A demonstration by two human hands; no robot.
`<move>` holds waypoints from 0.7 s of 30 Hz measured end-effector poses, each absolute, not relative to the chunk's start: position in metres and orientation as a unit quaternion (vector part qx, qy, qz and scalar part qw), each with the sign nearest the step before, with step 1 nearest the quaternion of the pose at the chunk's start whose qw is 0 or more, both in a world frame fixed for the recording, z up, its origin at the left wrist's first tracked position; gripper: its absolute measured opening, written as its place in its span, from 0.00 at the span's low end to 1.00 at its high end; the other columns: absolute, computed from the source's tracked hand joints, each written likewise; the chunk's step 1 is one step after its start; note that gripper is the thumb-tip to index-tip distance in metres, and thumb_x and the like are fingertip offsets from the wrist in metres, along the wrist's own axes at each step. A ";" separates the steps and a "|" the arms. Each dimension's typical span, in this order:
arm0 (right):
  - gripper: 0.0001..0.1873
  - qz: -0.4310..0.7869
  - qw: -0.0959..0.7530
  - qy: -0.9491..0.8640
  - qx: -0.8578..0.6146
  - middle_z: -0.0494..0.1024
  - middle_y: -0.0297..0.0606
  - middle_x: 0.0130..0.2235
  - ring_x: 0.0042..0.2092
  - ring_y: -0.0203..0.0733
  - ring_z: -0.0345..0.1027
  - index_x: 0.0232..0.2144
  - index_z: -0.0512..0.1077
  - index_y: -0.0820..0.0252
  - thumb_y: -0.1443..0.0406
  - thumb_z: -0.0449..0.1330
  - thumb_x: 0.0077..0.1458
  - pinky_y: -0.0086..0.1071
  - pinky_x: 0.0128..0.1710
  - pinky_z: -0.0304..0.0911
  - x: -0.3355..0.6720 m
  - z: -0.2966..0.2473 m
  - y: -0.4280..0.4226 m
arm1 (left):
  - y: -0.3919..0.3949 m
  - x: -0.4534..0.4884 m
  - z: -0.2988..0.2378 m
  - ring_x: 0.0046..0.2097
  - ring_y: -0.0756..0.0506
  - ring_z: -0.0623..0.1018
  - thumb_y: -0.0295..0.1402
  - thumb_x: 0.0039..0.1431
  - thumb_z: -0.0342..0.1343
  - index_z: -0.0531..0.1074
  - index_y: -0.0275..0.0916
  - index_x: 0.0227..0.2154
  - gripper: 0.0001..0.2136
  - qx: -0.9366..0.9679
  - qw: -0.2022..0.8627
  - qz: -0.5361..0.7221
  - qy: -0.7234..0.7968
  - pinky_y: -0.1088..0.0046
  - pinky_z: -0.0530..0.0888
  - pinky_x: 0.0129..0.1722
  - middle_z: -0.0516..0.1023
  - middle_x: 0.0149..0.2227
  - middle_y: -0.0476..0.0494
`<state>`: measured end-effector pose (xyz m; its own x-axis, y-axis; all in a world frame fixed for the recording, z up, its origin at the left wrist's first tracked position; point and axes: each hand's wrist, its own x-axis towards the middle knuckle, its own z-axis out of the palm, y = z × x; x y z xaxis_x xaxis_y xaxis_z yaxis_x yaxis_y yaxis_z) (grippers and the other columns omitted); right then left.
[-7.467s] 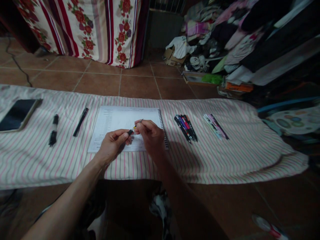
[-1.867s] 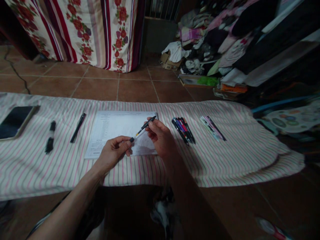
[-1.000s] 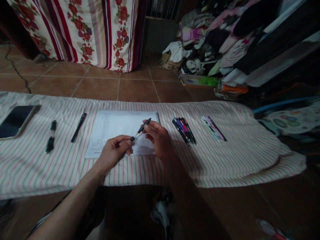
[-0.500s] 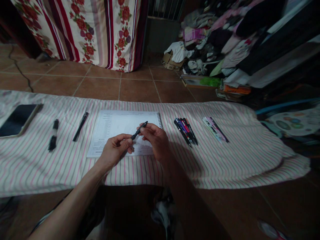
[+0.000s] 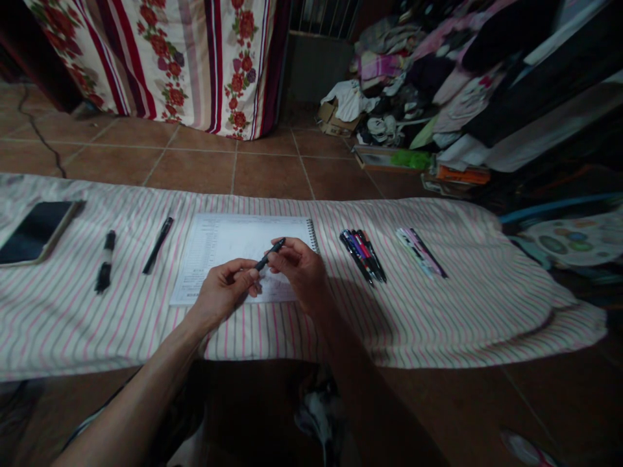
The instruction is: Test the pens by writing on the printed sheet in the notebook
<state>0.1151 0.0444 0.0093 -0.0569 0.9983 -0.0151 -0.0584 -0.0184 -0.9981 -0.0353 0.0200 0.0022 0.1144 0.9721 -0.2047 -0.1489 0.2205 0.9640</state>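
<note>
Slantwise, the black pen point(image 5: 267, 257) hangs over the notebook point(image 5: 238, 235), its long axis running forward and rightward — near end pinched in the left hand point(image 5: 225, 287), right hand point(image 5: 302, 272) gripping toward the far end.

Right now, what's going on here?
A person's left hand and right hand both hold one black pen over a notebook, the left at its near end, the right at its far end. On the cloth, two loose pens and a phone lie to the left, a darker pen group and a paler one to the right.
</note>
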 end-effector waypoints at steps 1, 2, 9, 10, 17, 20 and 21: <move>0.15 0.532 0.495 -0.497 -0.473 0.74 0.28 0.25 0.26 0.33 0.68 0.36 0.71 0.58 0.60 0.65 0.44 0.28 0.29 0.64 0.115 0.009 0.044 | 0.020 -0.035 0.003 0.24 0.49 0.74 0.37 0.45 0.63 0.74 0.34 0.31 0.13 0.426 0.612 0.457 0.486 0.72 0.69 0.30 0.73 0.18 0.50; 0.16 0.534 0.494 -0.499 -0.470 0.74 0.28 0.24 0.26 0.33 0.68 0.36 0.70 0.58 0.60 0.65 0.43 0.28 0.28 0.64 0.114 0.009 0.044 | 0.020 -0.035 0.003 0.24 0.49 0.74 0.37 0.45 0.63 0.74 0.34 0.32 0.13 0.427 0.610 0.455 0.489 0.72 0.68 0.30 0.73 0.18 0.49; 0.14 0.537 0.498 -0.491 -0.472 0.74 0.29 0.23 0.25 0.33 0.69 0.29 0.67 0.58 0.58 0.66 0.42 0.27 0.27 0.65 0.109 0.006 0.044 | 0.020 -0.036 0.001 0.25 0.50 0.72 0.35 0.47 0.61 0.74 0.35 0.32 0.10 0.449 0.586 0.457 0.497 0.74 0.67 0.29 0.74 0.19 0.50; 0.15 0.531 0.495 -0.496 -0.476 0.73 0.29 0.23 0.24 0.33 0.69 0.28 0.66 0.58 0.58 0.65 0.42 0.27 0.26 0.65 0.108 0.005 0.044 | 0.019 -0.037 0.000 0.24 0.51 0.72 0.35 0.48 0.60 0.74 0.35 0.32 0.10 0.456 0.580 0.457 0.497 0.74 0.67 0.29 0.74 0.20 0.50; 0.17 0.425 0.481 -0.528 -0.556 0.70 0.27 0.18 0.21 0.32 0.64 0.25 0.62 0.57 0.53 0.61 0.46 0.28 0.24 0.61 0.100 0.002 0.039 | 0.018 -0.036 -0.009 0.25 0.52 0.71 0.35 0.51 0.58 0.73 0.36 0.33 0.09 0.500 0.536 0.464 0.497 0.75 0.67 0.28 0.73 0.21 0.50; 0.19 0.460 0.479 -0.516 -0.541 0.70 0.28 0.20 0.21 0.32 0.62 0.25 0.63 0.58 0.50 0.62 0.45 0.27 0.22 0.58 0.100 0.001 0.040 | 0.018 -0.036 -0.008 0.24 0.52 0.71 0.36 0.50 0.59 0.73 0.36 0.32 0.09 0.484 0.547 0.463 0.502 0.75 0.67 0.28 0.73 0.20 0.50; 0.19 0.482 0.480 -0.507 -0.530 0.70 0.28 0.21 0.22 0.31 0.62 0.27 0.63 0.58 0.50 0.62 0.44 0.26 0.22 0.57 0.100 0.001 0.041 | 0.018 -0.036 -0.007 0.24 0.51 0.71 0.36 0.49 0.59 0.73 0.36 0.32 0.10 0.470 0.559 0.463 0.502 0.75 0.67 0.28 0.73 0.20 0.50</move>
<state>0.1000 0.0410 0.0011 0.0213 0.9995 -0.0238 0.0747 -0.0253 -0.9969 -0.0359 0.0180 -0.0074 0.0670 0.9897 -0.1265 -0.0463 0.1298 0.9905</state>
